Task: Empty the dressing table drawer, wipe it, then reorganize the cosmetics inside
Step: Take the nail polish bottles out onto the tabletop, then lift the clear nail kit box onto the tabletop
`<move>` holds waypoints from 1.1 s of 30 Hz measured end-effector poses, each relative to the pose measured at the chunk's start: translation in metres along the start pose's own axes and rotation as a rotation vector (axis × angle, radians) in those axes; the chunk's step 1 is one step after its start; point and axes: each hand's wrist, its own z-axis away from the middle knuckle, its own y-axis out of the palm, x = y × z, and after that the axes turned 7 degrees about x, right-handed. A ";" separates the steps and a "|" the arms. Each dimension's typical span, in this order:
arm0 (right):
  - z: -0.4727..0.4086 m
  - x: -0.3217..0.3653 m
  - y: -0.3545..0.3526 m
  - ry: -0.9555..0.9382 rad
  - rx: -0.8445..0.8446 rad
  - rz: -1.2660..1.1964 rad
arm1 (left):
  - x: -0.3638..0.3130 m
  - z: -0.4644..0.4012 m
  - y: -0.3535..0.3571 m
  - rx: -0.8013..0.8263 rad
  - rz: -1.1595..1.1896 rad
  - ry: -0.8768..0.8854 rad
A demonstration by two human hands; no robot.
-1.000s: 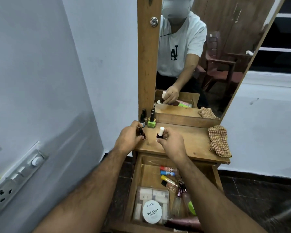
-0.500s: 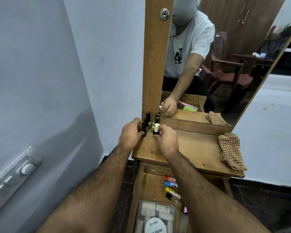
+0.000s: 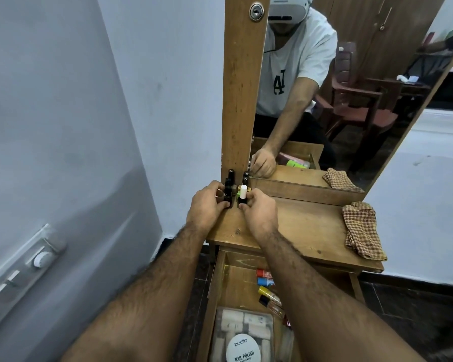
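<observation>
The right hand [image 3: 259,209] had its fingertips curled round the dark base of a small white-capped bottle [image 3: 243,194], pinching it upright on the tabletop [image 3: 306,226], just above the middle of the frame. The left hand [image 3: 207,202], just beside it, was curled round a black-capped bottle [image 3: 45,190] in the same way, its long axis also vertical. Both bottles stood close together, against the cluster of nail polish bottles [image 3: 245,178] at the foot of the mirror post [image 3: 243,87]. From there the open drawer [image 3: 217,296] lay straight back down the frame, under both forearms, with coloured tubes [image 3: 266,280] and a nail polish remover tub [image 3: 242,347] inside. Either hand seemed equally near it. A checked cloth [image 3: 361,228] lay at the right of the tabletop, untouched, so emptying looked about half done.
</observation>
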 end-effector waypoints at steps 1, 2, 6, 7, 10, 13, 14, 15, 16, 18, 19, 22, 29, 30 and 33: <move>0.001 0.000 -0.001 0.002 0.000 -0.003 | 0.000 0.001 -0.001 0.001 -0.002 -0.005; 0.002 -0.001 -0.003 0.003 0.001 -0.006 | 0.000 0.004 -0.001 -0.004 -0.004 -0.008; 0.015 -0.005 -0.015 -0.031 -0.034 -0.062 | -0.001 0.022 -0.005 -0.078 0.007 0.006; 0.022 -0.007 -0.020 -0.055 -0.059 -0.080 | -0.002 0.029 -0.007 -0.108 0.011 0.014; 0.046 -0.016 -0.039 -0.147 -0.163 -0.094 | -0.008 0.055 -0.007 -0.170 0.030 0.063; 0.077 -0.035 -0.057 -0.172 -0.209 -0.068 | -0.018 0.088 0.000 -0.139 0.053 0.128; 0.088 -0.043 -0.062 -0.171 -0.209 -0.058 | -0.022 0.100 0.004 -0.121 0.051 0.144; 0.102 -0.049 -0.067 -0.172 -0.205 -0.051 | -0.028 0.114 0.008 -0.096 0.043 0.158; 0.114 -0.056 -0.072 -0.176 -0.198 -0.042 | -0.032 0.126 0.012 -0.068 0.024 0.167; 0.137 -0.069 -0.079 -0.171 -0.160 -0.015 | -0.040 0.151 0.019 0.012 -0.010 0.163; 0.147 -0.074 -0.082 -0.143 -0.116 0.006 | -0.042 0.160 0.021 0.059 -0.024 0.150; 0.177 -0.087 -0.095 -0.017 0.069 0.085 | -0.041 0.188 0.028 0.200 -0.095 0.104; 0.227 -0.108 -0.118 0.088 0.054 0.144 | -0.037 0.235 0.028 0.259 -0.158 0.025; 0.233 -0.108 -0.119 0.091 0.042 0.139 | -0.038 0.238 0.029 0.259 -0.156 0.022; 0.247 -0.109 -0.116 0.066 0.013 0.124 | -0.041 0.247 0.032 0.267 -0.145 -0.002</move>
